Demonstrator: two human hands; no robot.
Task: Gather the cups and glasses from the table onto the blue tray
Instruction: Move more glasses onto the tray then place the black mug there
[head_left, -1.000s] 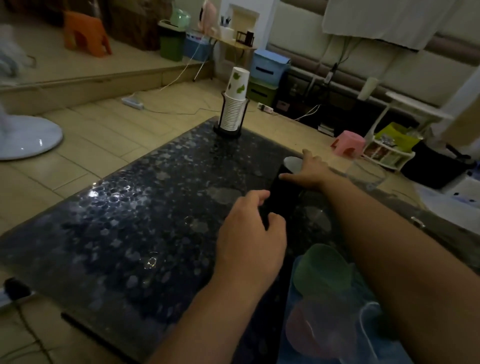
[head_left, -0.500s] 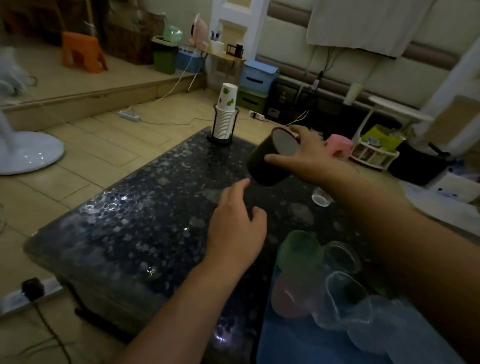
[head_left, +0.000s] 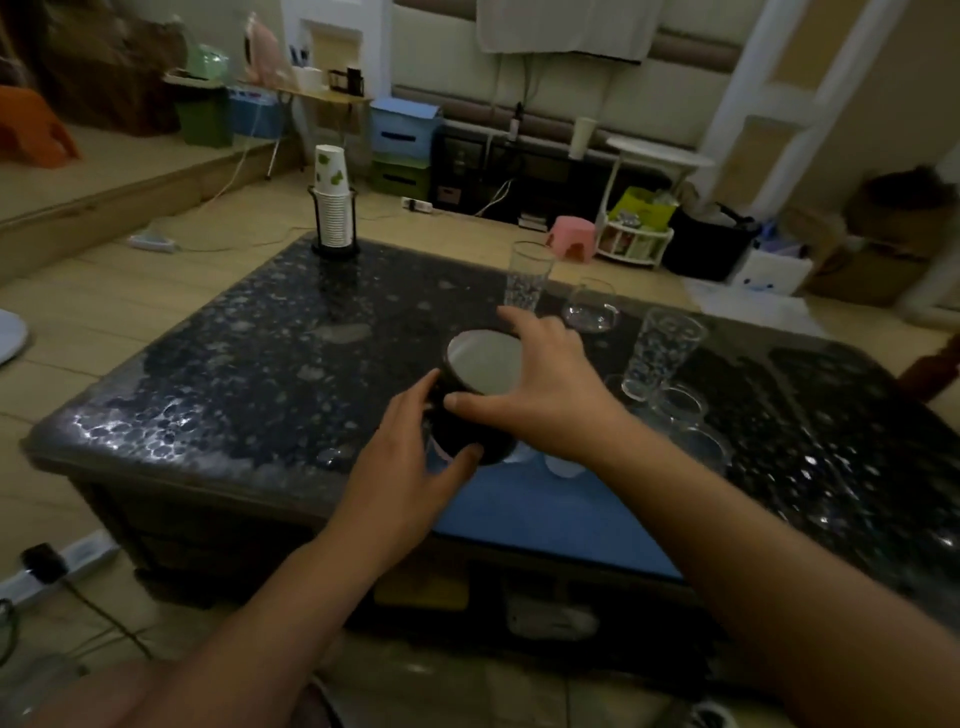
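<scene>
One black cup with a white interior (head_left: 480, 387) is held in the air above the far left corner of the flat blue tray (head_left: 550, 512), which lies at the near edge of the dark speckled counter (head_left: 249, 374). The cup is tilted, its mouth facing up and toward the camera.

Three tall or rounded clear glasses stand on the counter beyond the tray: one tall clear glass (head_left: 527, 275) at the far side, one short rounded clear glass (head_left: 592, 306) to its right, and one tall patterned clear glass (head_left: 660, 353) nearer and further right. More clear glasses sit low near the tray's right far corner (head_left: 680, 408); their exact number cannot be told. One stack of white paper cups in a black wire holder (head_left: 332, 208) stands at the far left corner of the counter.

The right hand (head_left: 540, 384) grips the cup at its rim, thumb on the near side and fingers curled over the far side. The left hand (head_left: 410, 457) grips the lower body of the cup, fingers curled round it. Both forearms extend forward from the near edge, converging on the cup.
</scene>
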